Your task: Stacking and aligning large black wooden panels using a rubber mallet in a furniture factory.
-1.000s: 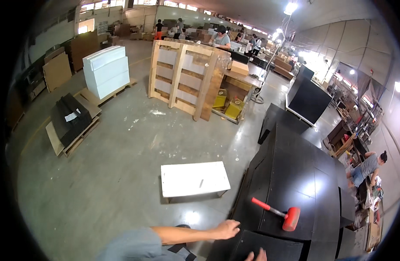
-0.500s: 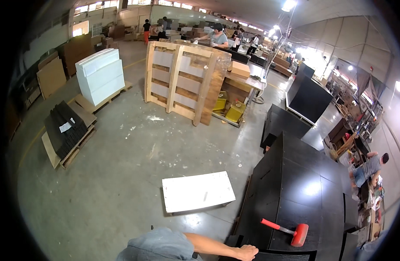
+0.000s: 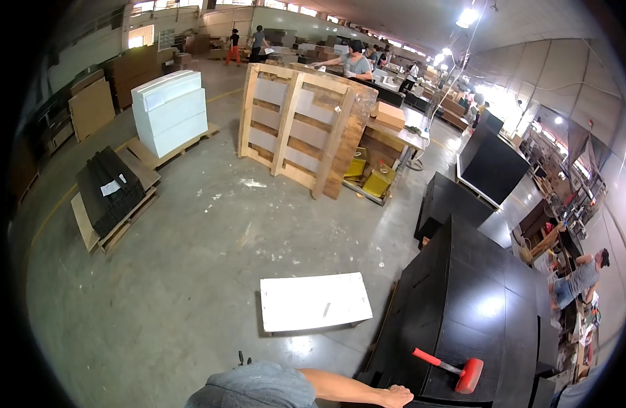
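Observation:
My left hand (image 3: pixel 398 396) is at the lower edge, its arm stretched rightward from a grey sleeve. Its fingers are curled closed at the edge of a black panel (image 3: pixel 427 404), most of which lies below the picture. Just beyond the hand stands a big stack of black cabinets or panels (image 3: pixel 421 299). On its top rests a mallet (image 3: pixel 468 375) with a red head and red grip, apart from the hand. My right hand is out of the picture.
A low white-topped bench (image 3: pixel 316 299) stands on the floor ahead. Beyond it a wooden pallet (image 3: pixel 296 95) leans upright against a workbench (image 3: pixel 394 132). Pallets of white boxes (image 3: pixel 170 119) and black panels (image 3: pixel 109 190) are at left. Co-workers (image 3: pixel 574 279) stand farther off.
The view has swung slightly left, so the surroundings sit farther right. My left hand stays by the black panel, whose edge now shows less. The mallet lies as before.

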A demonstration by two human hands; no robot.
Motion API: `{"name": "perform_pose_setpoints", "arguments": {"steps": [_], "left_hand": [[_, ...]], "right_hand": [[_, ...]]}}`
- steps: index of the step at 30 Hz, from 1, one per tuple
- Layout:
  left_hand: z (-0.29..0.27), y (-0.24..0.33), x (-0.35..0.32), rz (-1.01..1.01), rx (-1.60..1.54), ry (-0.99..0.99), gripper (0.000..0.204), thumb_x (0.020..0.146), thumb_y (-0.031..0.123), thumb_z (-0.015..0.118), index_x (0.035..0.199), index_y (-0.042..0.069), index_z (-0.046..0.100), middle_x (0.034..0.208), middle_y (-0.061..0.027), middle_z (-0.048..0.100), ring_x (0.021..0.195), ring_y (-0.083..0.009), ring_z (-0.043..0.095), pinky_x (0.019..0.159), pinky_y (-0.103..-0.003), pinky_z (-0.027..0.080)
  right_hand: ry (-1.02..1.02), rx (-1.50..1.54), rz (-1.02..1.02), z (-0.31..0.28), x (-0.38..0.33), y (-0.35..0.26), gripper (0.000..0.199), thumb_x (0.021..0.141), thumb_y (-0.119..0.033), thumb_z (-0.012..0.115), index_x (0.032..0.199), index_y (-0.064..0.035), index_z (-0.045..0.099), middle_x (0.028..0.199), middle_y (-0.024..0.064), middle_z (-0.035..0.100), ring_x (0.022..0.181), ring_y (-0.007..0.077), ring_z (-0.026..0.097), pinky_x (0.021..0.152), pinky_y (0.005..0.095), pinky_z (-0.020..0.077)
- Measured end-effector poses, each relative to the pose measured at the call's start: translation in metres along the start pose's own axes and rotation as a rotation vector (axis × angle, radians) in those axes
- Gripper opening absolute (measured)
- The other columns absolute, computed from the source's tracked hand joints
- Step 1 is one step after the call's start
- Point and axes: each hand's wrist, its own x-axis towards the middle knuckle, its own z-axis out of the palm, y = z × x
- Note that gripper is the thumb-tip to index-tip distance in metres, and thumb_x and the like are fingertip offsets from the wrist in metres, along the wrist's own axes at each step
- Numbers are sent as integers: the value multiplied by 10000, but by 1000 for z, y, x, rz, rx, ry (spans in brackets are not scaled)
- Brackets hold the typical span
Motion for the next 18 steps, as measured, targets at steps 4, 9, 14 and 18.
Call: {"name": "perform_pose_setpoints", "arguments": {"steps": [4, 9, 14, 18], "left_hand": [[-3, -13, -3, -90, -57, -17, 246, 641, 154, 744, 834, 3, 717, 851, -220, 699, 874, -372, 695, 721, -462, 566], [1, -18, 2, -116, -60, -3, 252, 621, 128, 740, 834, -4, 714, 857, -230, 698, 883, -373, 695, 723, -462, 567], [-6, -16, 1, -95, -67, -13, 225, 635, 122, 724, 821, -3, 707, 840, -233, 694, 862, -386, 692, 710, -462, 566], [-16, -26, -6, -17, -95, -112, 270, 643, 153, 744, 857, -5, 704, 902, -242, 691, 913, -389, 678, 754, -469, 558]], "right_hand": [[511, -840, -29, 37, 10, -11, 384, 882, -308, 665, 903, 72, 713, 878, 136, 691, 791, 222, 577, 723, 387, 475], [625, -792, 22, 27, 25, -7, 397, 880, -322, 666, 982, 57, 730, 881, 143, 701, 781, 213, 567, 724, 388, 464], [621, -840, 46, 7, 32, -4, 405, 883, -342, 675, 1004, 41, 733, 854, 134, 708, 751, 193, 552, 711, 382, 463], [580, -1227, -145, -6, 36, 0, 449, 869, -419, 692, 985, 12, 742, 843, 175, 718, 708, 257, 609, 689, 408, 481]]}}
